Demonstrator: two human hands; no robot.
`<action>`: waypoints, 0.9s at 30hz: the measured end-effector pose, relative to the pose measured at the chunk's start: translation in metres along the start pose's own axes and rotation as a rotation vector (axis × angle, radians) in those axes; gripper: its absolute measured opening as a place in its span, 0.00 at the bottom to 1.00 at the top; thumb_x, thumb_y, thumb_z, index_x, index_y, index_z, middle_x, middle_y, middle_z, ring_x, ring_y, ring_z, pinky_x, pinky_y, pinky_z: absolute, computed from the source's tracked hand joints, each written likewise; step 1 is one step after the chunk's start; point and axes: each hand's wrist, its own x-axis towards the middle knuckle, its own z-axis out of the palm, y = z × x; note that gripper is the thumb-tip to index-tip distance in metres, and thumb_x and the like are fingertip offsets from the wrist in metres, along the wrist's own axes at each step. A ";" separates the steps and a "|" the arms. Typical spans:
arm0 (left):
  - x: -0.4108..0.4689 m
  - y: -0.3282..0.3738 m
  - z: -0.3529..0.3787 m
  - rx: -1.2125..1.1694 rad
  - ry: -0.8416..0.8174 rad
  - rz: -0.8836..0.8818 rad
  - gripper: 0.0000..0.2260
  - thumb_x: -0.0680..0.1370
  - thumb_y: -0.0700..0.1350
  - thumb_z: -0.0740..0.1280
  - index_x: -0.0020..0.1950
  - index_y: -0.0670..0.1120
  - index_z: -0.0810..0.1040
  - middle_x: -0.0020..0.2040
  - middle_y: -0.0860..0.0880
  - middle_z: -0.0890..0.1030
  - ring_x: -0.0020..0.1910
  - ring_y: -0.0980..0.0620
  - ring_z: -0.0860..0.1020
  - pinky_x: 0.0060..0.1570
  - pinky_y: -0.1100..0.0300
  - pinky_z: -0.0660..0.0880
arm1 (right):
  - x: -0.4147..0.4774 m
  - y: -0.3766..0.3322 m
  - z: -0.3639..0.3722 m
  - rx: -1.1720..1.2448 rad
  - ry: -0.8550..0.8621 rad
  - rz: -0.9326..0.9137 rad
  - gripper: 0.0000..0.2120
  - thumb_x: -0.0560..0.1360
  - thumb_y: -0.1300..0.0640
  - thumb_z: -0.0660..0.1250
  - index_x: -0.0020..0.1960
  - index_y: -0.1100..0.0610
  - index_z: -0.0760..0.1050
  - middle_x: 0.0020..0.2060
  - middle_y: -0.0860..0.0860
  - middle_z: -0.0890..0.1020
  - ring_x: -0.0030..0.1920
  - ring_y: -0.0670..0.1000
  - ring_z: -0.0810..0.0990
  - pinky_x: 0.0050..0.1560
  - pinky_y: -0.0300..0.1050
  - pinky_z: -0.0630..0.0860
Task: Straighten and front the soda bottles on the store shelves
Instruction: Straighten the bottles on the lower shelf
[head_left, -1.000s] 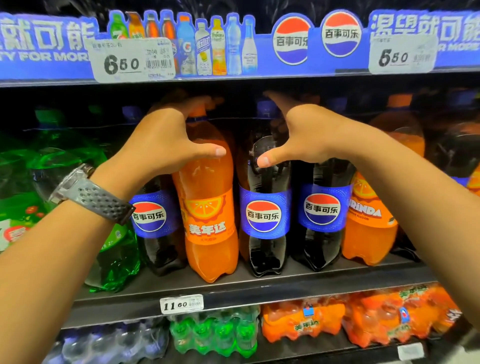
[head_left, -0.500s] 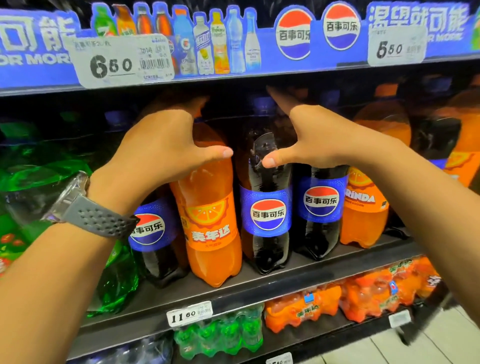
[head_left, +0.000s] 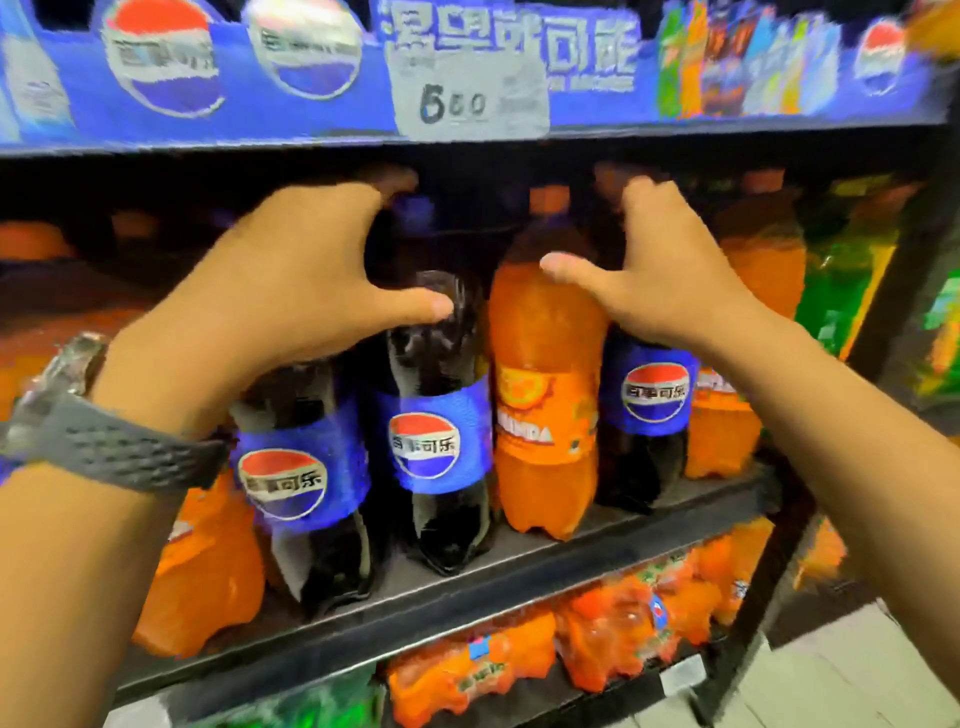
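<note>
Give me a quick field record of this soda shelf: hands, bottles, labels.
Left hand: over the left cola bottle top, thumb on the middle cola bottle; grip unclear in blur
Right hand: thumb across the orange bottle shoulder, palm covering the right cola bottle top; fingers extend behind
Labels: all four face front
Wrist: grey watch on left
Shelf: bottles stand near its front edge
Below: orange multipacks

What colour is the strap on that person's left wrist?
Dark grey, with a dimpled pattern; the watch strap shows clearly in the head view.
</note>
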 end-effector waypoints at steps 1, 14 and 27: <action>0.008 0.008 0.005 0.041 -0.045 -0.004 0.47 0.62 0.68 0.70 0.77 0.50 0.60 0.73 0.46 0.69 0.70 0.46 0.68 0.64 0.55 0.66 | 0.004 0.011 0.000 -0.003 -0.084 -0.013 0.39 0.69 0.38 0.70 0.68 0.65 0.66 0.61 0.63 0.74 0.62 0.60 0.71 0.59 0.45 0.63; 0.023 0.023 0.007 -0.043 -0.323 -0.370 0.51 0.53 0.68 0.76 0.68 0.73 0.49 0.60 0.63 0.68 0.56 0.59 0.69 0.48 0.70 0.67 | 0.058 0.021 -0.008 0.146 -0.524 -0.311 0.45 0.66 0.32 0.68 0.69 0.64 0.66 0.61 0.59 0.77 0.59 0.59 0.75 0.57 0.49 0.74; 0.022 0.033 0.015 0.071 -0.192 -0.357 0.46 0.57 0.72 0.72 0.69 0.65 0.54 0.63 0.51 0.75 0.48 0.51 0.73 0.40 0.59 0.65 | 0.040 0.010 0.000 0.078 -0.339 -0.239 0.40 0.67 0.28 0.62 0.62 0.61 0.72 0.55 0.58 0.78 0.53 0.59 0.77 0.50 0.51 0.76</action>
